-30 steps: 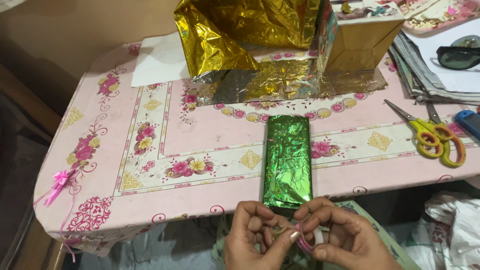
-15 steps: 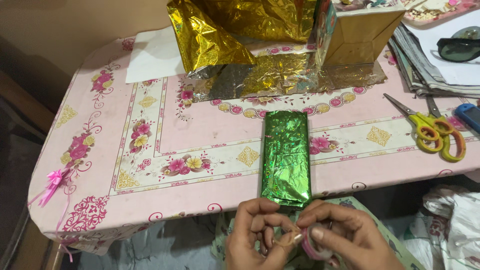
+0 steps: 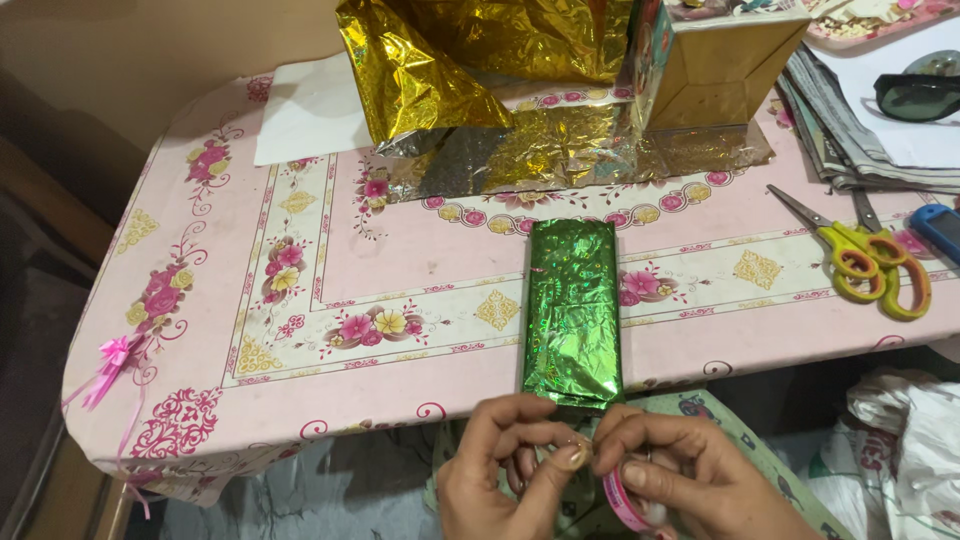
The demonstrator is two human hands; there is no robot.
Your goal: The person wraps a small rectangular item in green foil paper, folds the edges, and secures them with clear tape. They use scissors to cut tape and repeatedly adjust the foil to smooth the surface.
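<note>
Pink-cored clear tape, a small roll (image 3: 628,500), sits in the right hand (image 3: 690,480) just below the near table edge, gripped between the thumb and curled fingers. The roll is now lower and further right than half a second ago, when it lay tight against the other hand. The left hand (image 3: 505,470) has its thumb and forefinger pressed together at their tips, apparently pinching the loose end of the tape, though the strip itself is too thin and clear to make out. The widening gap between the hands suggests, as I judge it, that a length of tape is being drawn off the roll.

Just above the hands lies the green foil-wrapped parcel (image 3: 572,312), long and narrow, its near end reaching the edge of the pink flowered tablecloth (image 3: 300,330); it has not moved. Beyond it, crumpled gold foil (image 3: 480,60) rises over a flat silver-gold sheet, beside a box partly wrapped in gold (image 3: 720,75). To the right are yellow-handled scissors (image 3: 850,262), a blue object at the frame edge, a stack of newspapers (image 3: 850,150) and dark sunglasses (image 3: 915,95). A pink ribbon bow (image 3: 112,358) hangs at the table's left edge.
</note>
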